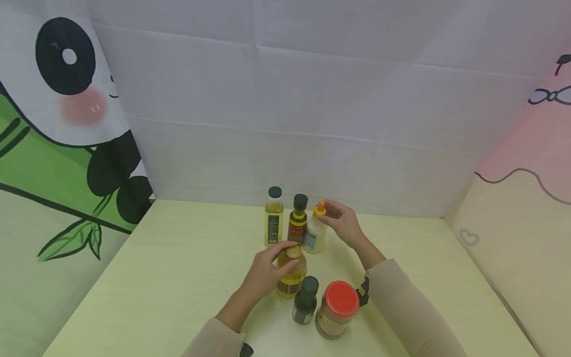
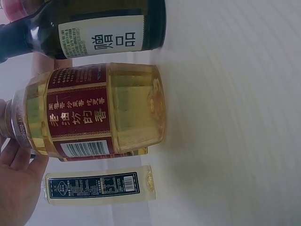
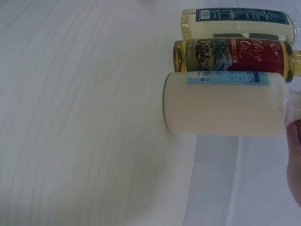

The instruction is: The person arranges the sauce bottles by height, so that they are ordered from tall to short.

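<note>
My left hand point(image 1: 262, 273) grips a bottle of golden cooking oil point(image 1: 291, 286) by its cap, thumb on one side and fingers on the other. In the left wrist view this oil bottle shows a dark red label point(image 2: 77, 113). Farther back, my right hand point(image 1: 345, 225) pinches the orange-tipped yellow top of a squeeze bottle point(image 1: 315, 235) with pale, creamy contents. Close beside that stands an olive oil bottle point(image 3: 211, 54) with a black cap and red label. A tall clear oil bottle point(image 1: 273, 218) with a dark cap is left of it.
Nearer the front, a small dark glass bottle point(image 1: 305, 302) stands beside a red-lidded jar point(image 1: 337, 310), close to my right sleeve point(image 1: 401, 297). Behind the pale table point(image 1: 187, 277) rises a white cloth wall point(image 1: 312, 109). Printed panels flank both sides.
</note>
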`<move>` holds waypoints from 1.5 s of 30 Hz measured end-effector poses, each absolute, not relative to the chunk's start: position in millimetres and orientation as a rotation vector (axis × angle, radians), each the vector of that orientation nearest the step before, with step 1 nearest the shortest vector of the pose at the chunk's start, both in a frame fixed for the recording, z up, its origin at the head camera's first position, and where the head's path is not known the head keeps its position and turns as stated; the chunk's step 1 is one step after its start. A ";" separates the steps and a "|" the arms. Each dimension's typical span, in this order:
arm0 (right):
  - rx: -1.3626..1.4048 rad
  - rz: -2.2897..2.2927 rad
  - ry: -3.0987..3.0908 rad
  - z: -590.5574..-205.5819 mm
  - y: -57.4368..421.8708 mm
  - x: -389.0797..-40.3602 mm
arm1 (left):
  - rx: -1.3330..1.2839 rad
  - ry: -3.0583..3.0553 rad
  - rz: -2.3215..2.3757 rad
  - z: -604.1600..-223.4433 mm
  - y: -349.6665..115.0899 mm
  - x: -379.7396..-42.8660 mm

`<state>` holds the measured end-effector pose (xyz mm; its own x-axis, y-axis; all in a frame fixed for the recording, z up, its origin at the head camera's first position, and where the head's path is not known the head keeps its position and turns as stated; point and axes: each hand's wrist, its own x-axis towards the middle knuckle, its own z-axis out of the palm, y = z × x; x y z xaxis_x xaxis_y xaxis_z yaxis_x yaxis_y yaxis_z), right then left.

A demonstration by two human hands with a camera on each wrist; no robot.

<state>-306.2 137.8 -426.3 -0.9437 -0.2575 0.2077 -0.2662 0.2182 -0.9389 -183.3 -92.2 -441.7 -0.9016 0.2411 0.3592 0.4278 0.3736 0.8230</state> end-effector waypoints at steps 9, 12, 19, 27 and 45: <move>0.525 1.877 -2.468 -421.7 136.4 -300.1 | -0.597 -2.431 -1.554 -441.5 -91.9 -181.3; 0.526 1.874 -2.483 -410.1 134.4 -291.8 | -0.595 -2.428 -1.561 -442.1 -91.4 -181.3; 0.535 1.860 -2.502 -399.3 133.7 -283.1 | -0.596 -2.424 -1.570 -442.0 -90.4 -180.9; 0.557 1.896 -2.472 -426.1 143.4 -302.6 | -0.593 -2.434 -1.575 -441.7 -90.3 -180.9; 0.618 1.868 -2.413 -422.2 159.1 -290.5 | -0.574 -2.436 -1.570 -439.3 -90.9 -180.8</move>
